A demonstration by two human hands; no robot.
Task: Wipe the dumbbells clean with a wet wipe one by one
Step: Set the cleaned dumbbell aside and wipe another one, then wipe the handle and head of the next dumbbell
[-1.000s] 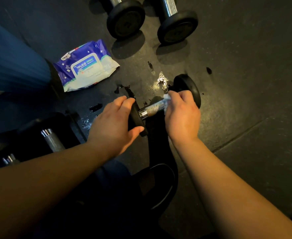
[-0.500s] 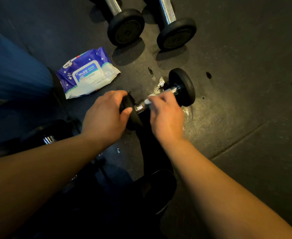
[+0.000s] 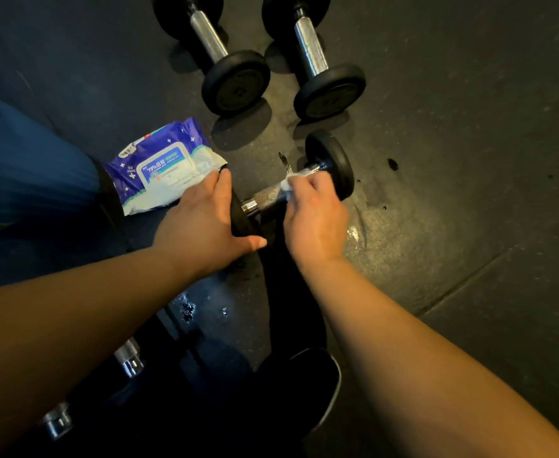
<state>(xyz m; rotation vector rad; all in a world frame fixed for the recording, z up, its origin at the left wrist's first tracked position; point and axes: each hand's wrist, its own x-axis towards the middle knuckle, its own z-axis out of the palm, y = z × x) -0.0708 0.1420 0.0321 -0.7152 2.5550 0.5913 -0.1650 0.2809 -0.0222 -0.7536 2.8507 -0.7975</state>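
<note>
Small dumbbell with black rubber disc heads and knurled chrome handle [image 3: 266,195] lies on the dark, speckled rubber floor [image 3: 469,160], centre of view. Left hand [image 3: 202,226] is cupped over the near head, fingers spread across its rim, thumb under; it grips that head. Right hand [image 3: 316,216] is clenched around the handle near the far head, with a crumpled white wet wipe [image 3: 288,185] pressed between fingers and metal. Handle surface: cross-hatched, bright, reflective.

Floor beside the right hand carries a wet, glossy patch [image 3: 357,231]; dark droplets are scattered nearby.

Soft purple-and-white plastic wipe packet [image 3: 162,170] lies flat just left of the left hand. Two larger black-headed, chrome-handled dumbbells [image 3: 314,57] lie side by side beyond, well apart from the hands. Chrome handle ends of further dumbbells [image 3: 129,357] show at lower left, in shadow.
</note>
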